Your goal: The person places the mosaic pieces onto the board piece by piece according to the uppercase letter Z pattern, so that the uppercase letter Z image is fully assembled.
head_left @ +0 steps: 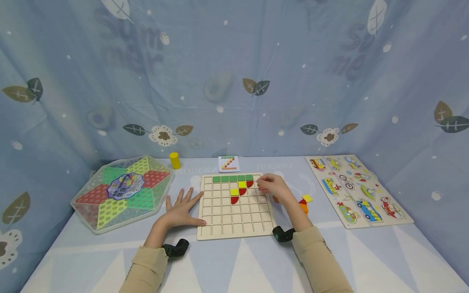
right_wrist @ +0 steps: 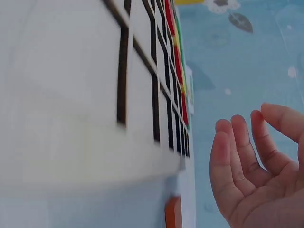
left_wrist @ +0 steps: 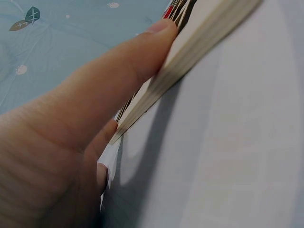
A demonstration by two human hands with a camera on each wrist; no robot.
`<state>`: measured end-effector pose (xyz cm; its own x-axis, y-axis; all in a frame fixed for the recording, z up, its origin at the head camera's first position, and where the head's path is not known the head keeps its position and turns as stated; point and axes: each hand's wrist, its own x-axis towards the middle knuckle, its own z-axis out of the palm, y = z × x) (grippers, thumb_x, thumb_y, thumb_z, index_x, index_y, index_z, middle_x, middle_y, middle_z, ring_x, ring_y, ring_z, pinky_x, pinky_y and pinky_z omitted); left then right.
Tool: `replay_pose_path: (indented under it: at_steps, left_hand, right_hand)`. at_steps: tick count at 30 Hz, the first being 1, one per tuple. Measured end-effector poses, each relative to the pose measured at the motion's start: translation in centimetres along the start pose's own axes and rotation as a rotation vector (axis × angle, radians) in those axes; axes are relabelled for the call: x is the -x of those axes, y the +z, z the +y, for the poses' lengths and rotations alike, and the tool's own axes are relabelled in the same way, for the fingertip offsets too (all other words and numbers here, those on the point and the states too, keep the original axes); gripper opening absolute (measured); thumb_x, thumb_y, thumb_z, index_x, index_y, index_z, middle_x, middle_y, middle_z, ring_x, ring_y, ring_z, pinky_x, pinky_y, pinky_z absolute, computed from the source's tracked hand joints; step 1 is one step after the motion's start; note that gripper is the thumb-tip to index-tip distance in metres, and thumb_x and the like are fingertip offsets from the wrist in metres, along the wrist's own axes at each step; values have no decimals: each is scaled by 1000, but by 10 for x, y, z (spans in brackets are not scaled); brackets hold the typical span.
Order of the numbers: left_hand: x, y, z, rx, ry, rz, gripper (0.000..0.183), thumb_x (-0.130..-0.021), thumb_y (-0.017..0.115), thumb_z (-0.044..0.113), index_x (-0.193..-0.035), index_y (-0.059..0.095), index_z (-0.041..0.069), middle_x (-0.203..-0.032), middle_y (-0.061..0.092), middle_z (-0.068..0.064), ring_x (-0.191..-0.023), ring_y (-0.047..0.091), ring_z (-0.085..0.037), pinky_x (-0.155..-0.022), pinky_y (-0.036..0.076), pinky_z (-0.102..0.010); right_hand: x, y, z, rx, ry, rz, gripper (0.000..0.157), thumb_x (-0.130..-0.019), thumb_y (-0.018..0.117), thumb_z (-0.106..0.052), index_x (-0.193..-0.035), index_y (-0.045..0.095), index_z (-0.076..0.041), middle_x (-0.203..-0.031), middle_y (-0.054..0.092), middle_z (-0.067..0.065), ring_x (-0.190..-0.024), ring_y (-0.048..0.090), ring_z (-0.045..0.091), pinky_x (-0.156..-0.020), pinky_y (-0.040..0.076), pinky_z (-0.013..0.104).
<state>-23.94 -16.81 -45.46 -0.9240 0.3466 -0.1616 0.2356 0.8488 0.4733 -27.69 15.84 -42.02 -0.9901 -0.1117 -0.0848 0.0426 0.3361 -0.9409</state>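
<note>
A wooden grid board (head_left: 227, 230) lies on the table between the two hands. A row of green squares (head_left: 233, 178) fills part of its top row. Below that, yellow squares (head_left: 234, 192) and red quarter-circle pieces (head_left: 234, 200) run in a diagonal. My left hand (head_left: 181, 213) has its fingers spread, and its thumb (left_wrist: 142, 52) rests on the board's left edge. Over the upper right corner of the board is my right hand (head_left: 276, 187). Its fingers (right_wrist: 221, 156) are loosely bent, the thumb close to the index fingertip, and no piece shows between them.
Right of the board lie an orange piece (right_wrist: 174, 212) and a small pile with a yellow square (head_left: 307, 198). A pattern card (head_left: 229, 164) sits behind the board. A hexagonal game box (head_left: 126, 219) and yellow cylinder (head_left: 175, 161) are left; a vehicle puzzle (head_left: 348, 191) is right.
</note>
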Motion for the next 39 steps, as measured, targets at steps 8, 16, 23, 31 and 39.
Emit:
replay_pose_path:
  at_steps: [8,16,23,31,39]
  left_hand:
    - [0,-1,2,-10,-6,-5,108,-64,70,64,-148,24,16,-153,4,-21,-137,-8,-45,-97,-16,-68]
    - [3,-2,5,8,15,3,108,-63,70,66,-147,25,15,-153,6,-22,-137,-6,-46,-97,-16,-68]
    - [3,-2,6,-19,-16,-2,106,-65,71,61,-148,24,16,-153,5,-21,-137,-7,-45,-97,-14,-69]
    - [4,-3,8,-6,-19,-2,105,-65,72,60,-147,25,16,-153,6,-22,-137,-7,-46,-97,-14,-69]
    - [3,-2,6,-16,-17,0,105,-65,72,61,-148,24,16,-153,6,-21,-137,-7,-45,-97,-14,-69]
  right_hand:
    - [6,-33,12,-45,83,56,36,-92,56,-26,-114,56,3,-111,60,17,-97,61,25,-87,50,36]
    - [22,-68,24,-57,124,119,45,-95,52,-30,-124,49,5,-121,54,19,-104,58,26,-94,45,37]
    - [32,-91,34,-14,117,198,38,-95,50,-19,-125,47,5,-122,53,21,-106,55,28,-94,46,33]
    - [36,-103,41,139,174,269,32,-93,49,-7,-123,51,4,-122,53,23,-102,53,30,-92,45,39]
    - [41,-101,39,371,255,265,29,-83,63,-3,-111,58,2,-114,56,24,-93,52,32,-80,46,41]
